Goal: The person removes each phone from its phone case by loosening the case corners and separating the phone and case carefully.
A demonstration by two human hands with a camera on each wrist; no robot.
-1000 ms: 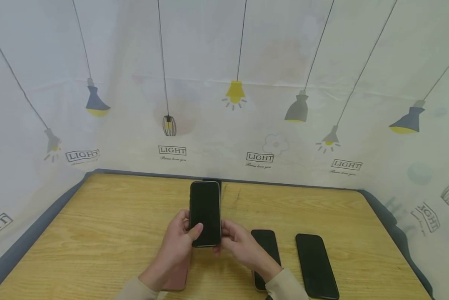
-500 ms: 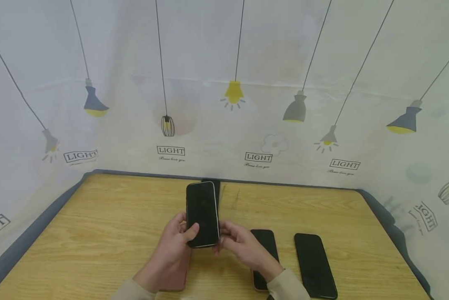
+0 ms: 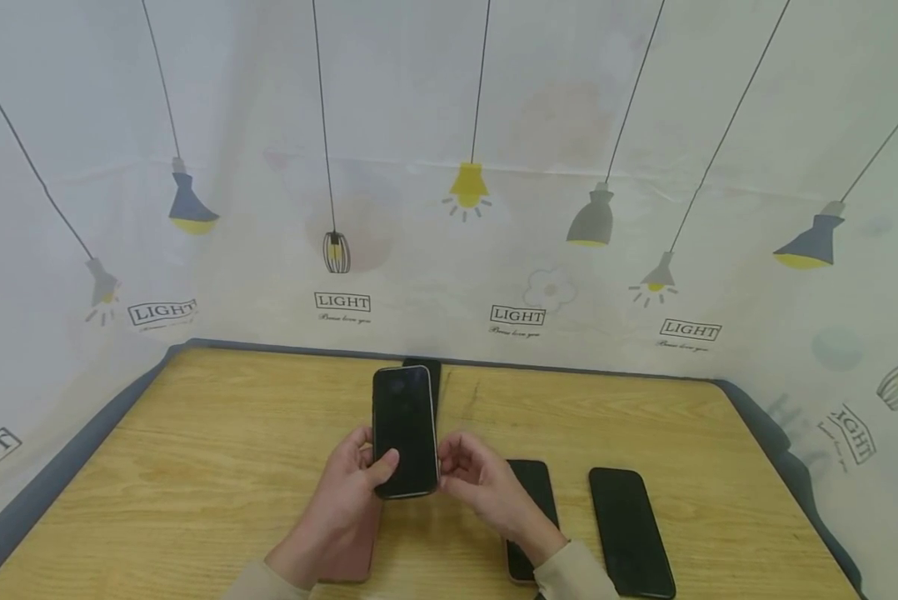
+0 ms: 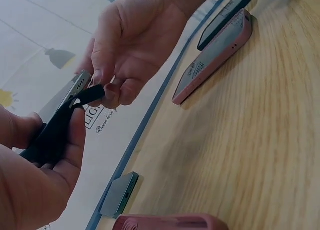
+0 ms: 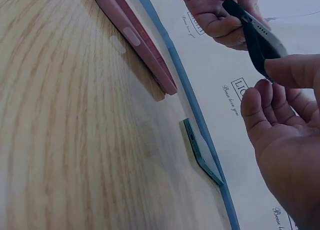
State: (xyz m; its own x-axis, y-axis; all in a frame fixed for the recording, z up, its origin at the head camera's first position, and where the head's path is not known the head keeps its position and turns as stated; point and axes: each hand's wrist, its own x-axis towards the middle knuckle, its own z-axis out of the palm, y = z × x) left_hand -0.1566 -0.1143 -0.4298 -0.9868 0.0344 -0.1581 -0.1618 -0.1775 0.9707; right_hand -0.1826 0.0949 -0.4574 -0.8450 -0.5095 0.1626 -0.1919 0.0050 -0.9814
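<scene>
Head view: the smartphone (image 3: 404, 417) is raised above the wooden table (image 3: 194, 458), centre, screen toward the person. The left hand (image 3: 347, 483) grips its left side, thumb laid on the screen. The right hand (image 3: 486, 492) is at the lower right corner, fingers bent; from here I cannot tell what they hold. A pink case (image 3: 353, 546) lies near left, partly under the left wrist; one phone (image 3: 434, 377) lies at the far edge. On the right lie an inner phone (image 3: 533, 483), partly covered by the right wrist, and an outer phone (image 3: 632, 533).

Left wrist view: this shows what the screen hides above, a dark case (image 4: 55, 135) behind the smartphone. The right hand pinches its bottom lip, which stands away from the perforated bottom edge. The inner phone's pink surround is also plain here.

Right wrist view: the right thumb presses the dark case; the gap along the bottom edge is confirmed. The pink case shows a pale side button, absent overhead.

Status, as judged: case and smartphone are partly separated. Full removal or full seating is outstanding; direction cannot be determined.
</scene>
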